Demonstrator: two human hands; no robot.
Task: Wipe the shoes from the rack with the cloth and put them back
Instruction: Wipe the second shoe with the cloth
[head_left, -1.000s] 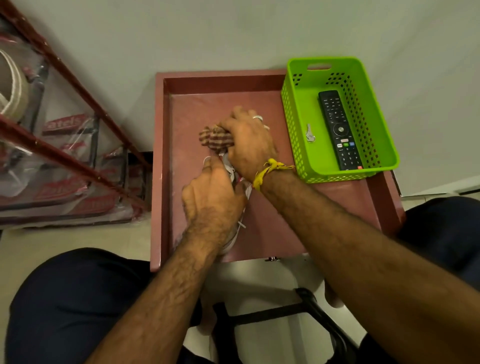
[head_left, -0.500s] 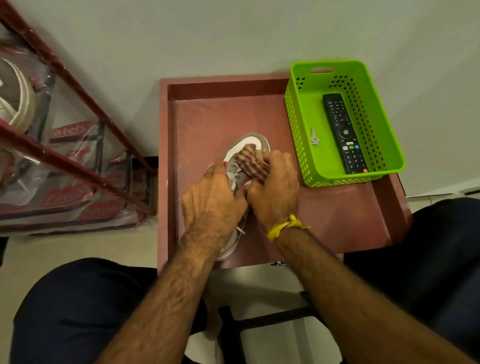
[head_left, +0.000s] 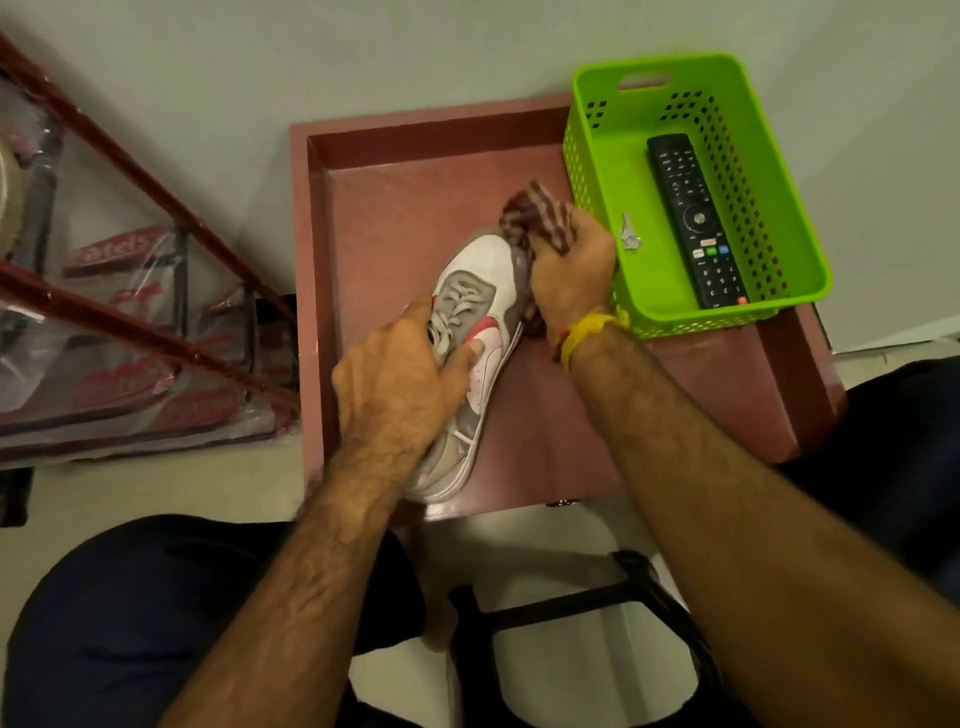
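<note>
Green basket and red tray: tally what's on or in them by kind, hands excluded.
Sneaker: 1, on the red tray
Checked cloth: 1, against the sneaker's toe
Green basket: 1, on the tray's right side
Remote control: 1, in the basket
Key: 1, in the basket
Total: 5
</note>
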